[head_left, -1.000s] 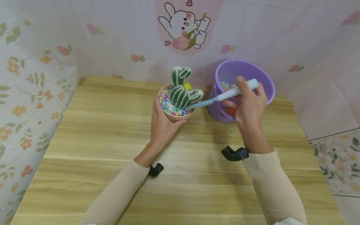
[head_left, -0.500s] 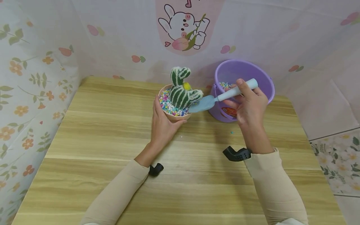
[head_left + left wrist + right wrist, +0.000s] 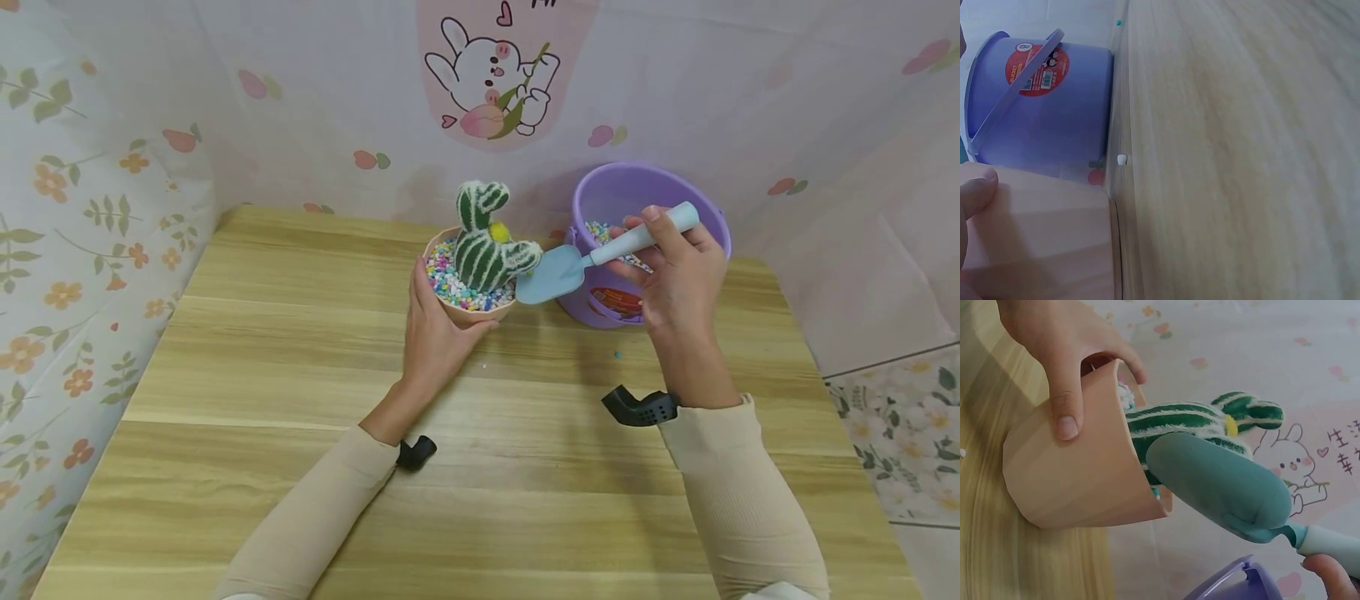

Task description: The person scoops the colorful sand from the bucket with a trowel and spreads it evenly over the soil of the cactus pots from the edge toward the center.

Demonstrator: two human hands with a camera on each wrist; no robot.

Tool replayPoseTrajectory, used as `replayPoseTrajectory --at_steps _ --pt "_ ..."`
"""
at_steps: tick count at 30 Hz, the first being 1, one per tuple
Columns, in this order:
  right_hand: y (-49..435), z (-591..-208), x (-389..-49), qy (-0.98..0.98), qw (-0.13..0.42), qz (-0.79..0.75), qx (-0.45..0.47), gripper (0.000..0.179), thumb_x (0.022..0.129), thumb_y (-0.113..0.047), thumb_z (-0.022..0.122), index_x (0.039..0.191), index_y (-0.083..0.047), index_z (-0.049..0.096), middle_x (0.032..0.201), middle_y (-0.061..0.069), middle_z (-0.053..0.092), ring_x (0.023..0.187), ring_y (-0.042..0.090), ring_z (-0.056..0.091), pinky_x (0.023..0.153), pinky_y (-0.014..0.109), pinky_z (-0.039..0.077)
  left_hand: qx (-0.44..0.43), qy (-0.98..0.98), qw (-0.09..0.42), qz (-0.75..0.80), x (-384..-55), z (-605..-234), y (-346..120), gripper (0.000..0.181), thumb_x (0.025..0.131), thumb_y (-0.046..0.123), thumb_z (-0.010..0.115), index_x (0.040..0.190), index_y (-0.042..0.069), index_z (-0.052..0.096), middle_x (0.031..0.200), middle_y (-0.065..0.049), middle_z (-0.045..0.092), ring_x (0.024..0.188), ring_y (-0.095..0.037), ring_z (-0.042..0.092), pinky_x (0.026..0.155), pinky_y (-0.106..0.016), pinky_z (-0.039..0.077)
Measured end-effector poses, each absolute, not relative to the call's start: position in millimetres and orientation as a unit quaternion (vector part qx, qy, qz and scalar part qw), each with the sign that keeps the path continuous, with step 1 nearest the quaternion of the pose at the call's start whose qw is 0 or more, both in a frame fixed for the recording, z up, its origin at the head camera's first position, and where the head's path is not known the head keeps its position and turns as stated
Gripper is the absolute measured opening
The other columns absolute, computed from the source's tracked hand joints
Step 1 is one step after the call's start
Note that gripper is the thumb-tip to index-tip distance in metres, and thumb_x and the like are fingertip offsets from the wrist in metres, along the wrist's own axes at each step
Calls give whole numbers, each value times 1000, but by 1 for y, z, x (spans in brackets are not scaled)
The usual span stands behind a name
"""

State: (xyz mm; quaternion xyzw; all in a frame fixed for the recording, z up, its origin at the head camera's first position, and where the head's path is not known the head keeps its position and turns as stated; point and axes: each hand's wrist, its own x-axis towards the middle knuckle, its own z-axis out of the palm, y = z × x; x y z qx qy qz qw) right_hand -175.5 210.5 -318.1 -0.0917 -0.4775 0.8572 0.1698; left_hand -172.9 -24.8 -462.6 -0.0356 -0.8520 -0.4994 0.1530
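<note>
A peach-coloured flowerpot point(image 3: 471, 317) stands on the table, filled with small multicoloured pebbles point(image 3: 442, 282). From them rises a fuzzy green-and-white toy cactus point(image 3: 480, 260) with a yellow ball on it. My left hand point(image 3: 437, 337) grips the pot's near left side, its thumb along the front wall. In my right hand point(image 3: 684, 279) is the handle of a light-blue garden trowel point(image 3: 551, 277). The trowel's blade hangs right at the pot's right rim, no pebbles showing on it. Seen from the right wrist, the blade point(image 3: 1222, 481) overlaps the cactus's lower part.
Behind my right hand a purple bucket point(image 3: 576, 307) holds more coloured pebbles point(image 3: 597, 232). Two stray pebbles lie on the wooden table point(image 3: 285, 367), a teal one point(image 3: 617, 355) before the bucket. A patterned cloth point(image 3: 300, 108) hangs behind.
The trowel's blade has turned from edge-on to face-up and drawn back right from the pebbles to the pot's rim. My right hand moved slightly right; my left stayed on the pot.
</note>
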Motion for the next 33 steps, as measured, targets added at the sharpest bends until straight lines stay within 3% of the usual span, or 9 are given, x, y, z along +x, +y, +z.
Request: replayPoseTrajectory --at_steps 19,33 --pt "229 -310 -183 -405 224 881 -94 17 88 -4 71 94 7 59 79 21 67 76 38 71 58 48 55 -53 -845 153 -510 -173 -463 -28 132 65 38 91 157 11 -1 159 -15 17 144 -30 26 112 -49 31" --pt "261 -302 -189 -363 272 884 -115 18 93 -5 63 106 2 53 77 20 64 79 40 70 68 55 53 -51 -851 140 -503 -171 -461 -28 131 67 38 90 157 11 -2 159 -17 16 143 -32 27 112 -50 31"
